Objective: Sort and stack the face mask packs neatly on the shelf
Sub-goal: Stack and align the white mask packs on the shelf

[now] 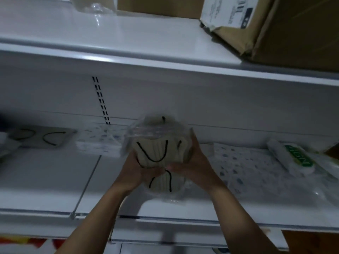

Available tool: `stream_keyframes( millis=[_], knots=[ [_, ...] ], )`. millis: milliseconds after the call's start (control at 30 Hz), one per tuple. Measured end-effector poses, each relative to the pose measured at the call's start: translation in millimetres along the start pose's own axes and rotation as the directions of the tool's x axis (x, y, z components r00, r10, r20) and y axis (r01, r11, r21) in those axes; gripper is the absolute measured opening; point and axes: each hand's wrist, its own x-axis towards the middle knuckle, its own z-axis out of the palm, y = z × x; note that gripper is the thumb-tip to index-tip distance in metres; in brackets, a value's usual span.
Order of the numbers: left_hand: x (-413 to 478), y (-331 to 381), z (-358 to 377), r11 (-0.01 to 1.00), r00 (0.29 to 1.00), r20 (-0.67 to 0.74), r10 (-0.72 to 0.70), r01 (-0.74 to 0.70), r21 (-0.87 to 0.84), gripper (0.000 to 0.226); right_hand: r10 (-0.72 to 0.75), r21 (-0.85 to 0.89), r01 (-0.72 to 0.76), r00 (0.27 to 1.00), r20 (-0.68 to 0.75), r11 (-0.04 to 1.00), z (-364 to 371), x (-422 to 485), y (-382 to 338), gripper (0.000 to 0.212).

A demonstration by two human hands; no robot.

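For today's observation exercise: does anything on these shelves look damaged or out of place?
Yes. The cardboard box on the upper shelf has a crumpled, torn lower corner and overhangs the shelf's front edge.

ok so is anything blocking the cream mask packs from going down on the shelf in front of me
Nothing visible does. The left hand and right hand grip the cream mask packs above a bare stretch of shelf. The left patterned pack and right patterned pack lie off to the sides, clear of that spot.
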Motion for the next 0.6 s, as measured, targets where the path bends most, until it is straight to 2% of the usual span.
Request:
stream_keyframes(
  millis=[67,133,200,300,433,533,600],
  knots=[
    [-3,2,-4,0.998,0.998,0.058,0.005,-0.008,0.065,0.044,-0.029,-0.023,0.029,1.0,0.011,0.999,5,7,11,0.093],
    [-8,-1,-11,0.998,0.999,0.044,-0.026,0.024,0.051,0.067,-0.058,-0.011,0.057,0.998,-0.033,0.998,9,7,18,0.078],
    [-15,-4,-18,0.998,0.998,-0.014,-0.057,0.057,-0.004,0.09,-0.093,0.025,0.095,0.994,-0.049,0.995,14,2,20,0.081],
    [-21,-9,-13,0.999,0.998,-0.046,-0.05,0.05,-0.017,0.102,-0.087,0.116,0.1,0.99,-0.114,0.988,30,-4,25,0.075],
    [-14,0,7,0.999,0.995,-0.095,-0.006,0.011,0.045,0.093,-0.109,0.127,0.155,0.945,-0.308,0.98,54,-5,27,0.065],
    [-4,15,6,0.996,0.994,-0.092,0.066,-0.06,0.069,0.086,-0.206,0.082,0.255,0.902,-0.379,0.964,49,-3,17,0.084],
    [-2,14,0,0.994,0.995,-0.056,0.082,-0.078,0.073,0.084,-0.23,0.036,0.262,0.9,-0.369,0.965,42,-3,17,0.093]
  ],
)
